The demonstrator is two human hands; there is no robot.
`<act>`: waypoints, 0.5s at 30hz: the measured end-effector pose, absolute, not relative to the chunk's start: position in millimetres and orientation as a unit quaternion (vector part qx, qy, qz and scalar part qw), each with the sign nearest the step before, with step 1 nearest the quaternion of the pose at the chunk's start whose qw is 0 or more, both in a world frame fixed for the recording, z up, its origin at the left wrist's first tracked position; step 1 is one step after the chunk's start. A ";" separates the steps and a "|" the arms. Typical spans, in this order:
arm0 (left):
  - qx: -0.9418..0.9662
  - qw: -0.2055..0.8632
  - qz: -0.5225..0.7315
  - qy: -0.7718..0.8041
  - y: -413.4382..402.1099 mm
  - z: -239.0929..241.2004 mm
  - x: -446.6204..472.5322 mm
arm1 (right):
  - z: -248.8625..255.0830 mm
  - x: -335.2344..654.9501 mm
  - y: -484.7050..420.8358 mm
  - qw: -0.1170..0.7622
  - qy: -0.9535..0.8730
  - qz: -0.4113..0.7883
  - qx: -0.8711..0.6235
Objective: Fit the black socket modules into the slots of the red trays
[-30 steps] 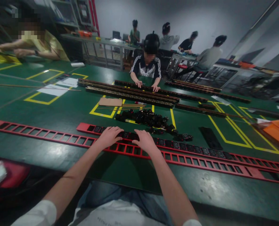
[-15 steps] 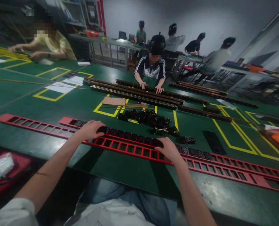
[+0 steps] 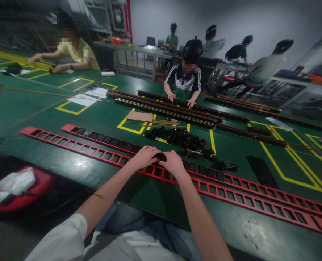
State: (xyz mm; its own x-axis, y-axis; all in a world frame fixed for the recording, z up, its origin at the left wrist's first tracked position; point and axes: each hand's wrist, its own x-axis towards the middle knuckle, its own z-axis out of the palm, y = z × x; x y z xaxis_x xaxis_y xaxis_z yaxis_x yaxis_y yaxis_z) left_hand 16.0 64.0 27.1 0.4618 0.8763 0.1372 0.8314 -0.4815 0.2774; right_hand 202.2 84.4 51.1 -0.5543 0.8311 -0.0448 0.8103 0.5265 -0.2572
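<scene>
In the head view a long red slotted frame [image 3: 247, 185] lies on the green table, its slots partly filled with black square modules [image 3: 106, 139]. My left hand [image 3: 146, 156] and my right hand [image 3: 174, 162] are close together over the middle of this row. Their curled fingers meet around a black module [image 3: 161, 156], which they partly hide. Whether it sits fully in its slot I cannot see. Nearer to me runs a second red slotted frame [image 3: 92, 155], its slots showing no modules, under my wrists. A pile of black modules [image 3: 182, 139] lies just beyond my hands.
Long dark rails [image 3: 166, 110] lie across the table, where a co-worker's hands [image 3: 190, 103] rest. A brown cardboard piece [image 3: 139, 116], a flat black panel [image 3: 261, 170] and yellow tape outlines surround the pile. A red stool [image 3: 41, 185] with a plastic bag stands at left.
My hands were apart along the row of modules. My left hand has moved right and my right hand left, so they now meet at the middle. The head view has shifted slightly.
</scene>
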 end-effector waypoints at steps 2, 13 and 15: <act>0.849 0.083 0.127 0.507 63.5 26.9 6.0 | 50.7 205.3 84.8 0.040 -0.879 0.127 -0.458; 0.838 0.083 0.106 0.529 61.3 32.3 -53.1 | 20.3 373.1 85.2 0.069 -0.837 0.057 -0.540; 0.831 0.089 0.106 0.539 58.9 33.8 -65.8 | 15.7 386.7 87.5 0.078 -0.831 0.060 -0.547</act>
State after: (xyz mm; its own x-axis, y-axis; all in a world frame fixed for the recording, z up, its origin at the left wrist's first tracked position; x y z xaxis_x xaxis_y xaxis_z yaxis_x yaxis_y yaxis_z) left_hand -65.8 58.9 33.8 0.3957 0.9150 0.0788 0.8772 -0.4020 0.2623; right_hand 386.7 87.5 15.7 -0.3888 0.9191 0.0639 0.9003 0.3937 -0.1854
